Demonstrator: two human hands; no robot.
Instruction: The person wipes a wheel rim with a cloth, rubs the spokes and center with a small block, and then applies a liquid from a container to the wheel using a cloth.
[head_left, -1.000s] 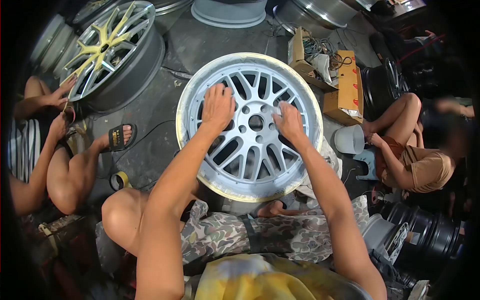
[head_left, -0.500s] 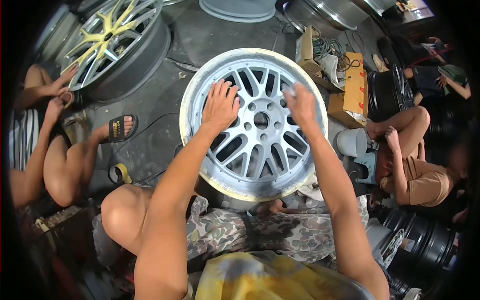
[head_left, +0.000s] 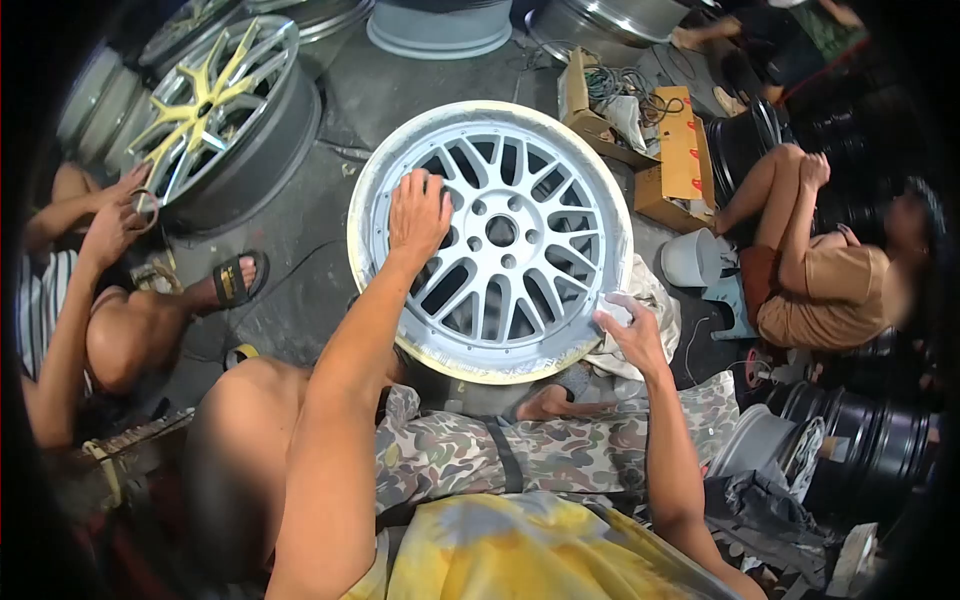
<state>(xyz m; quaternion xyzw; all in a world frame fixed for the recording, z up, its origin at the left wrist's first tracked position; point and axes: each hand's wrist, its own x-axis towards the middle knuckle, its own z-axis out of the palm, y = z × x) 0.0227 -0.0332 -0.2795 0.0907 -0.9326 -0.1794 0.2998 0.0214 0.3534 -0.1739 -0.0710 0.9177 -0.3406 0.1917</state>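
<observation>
A light grey multi-spoke wheel rim (head_left: 503, 262) lies face up before me, with masking tape around its outer edge. My left hand (head_left: 418, 215) rests on the spokes at its left side, fingers bent over them and the tips partly hidden. At the lower right edge of the rim, my right hand (head_left: 637, 330) pinches a small pale pad (head_left: 614, 310) against or just over the lip; contact is not clear. A crumpled whitish cloth (head_left: 648, 290) lies beside that hand, partly behind the wheel.
Cardboard boxes (head_left: 672, 165) with coiled cables and a white bucket (head_left: 690, 259) stand to the right. A yellow-taped wheel (head_left: 205, 110) leans at left, near a person holding a tape roll (head_left: 147, 208). Another person sits at right. A tape roll (head_left: 240, 355) lies by my knee.
My right hand has moved from the upper right spokes down to the lower right edge, where the pad shows. My left hand stays on the left spokes. The view has shifted slightly.
</observation>
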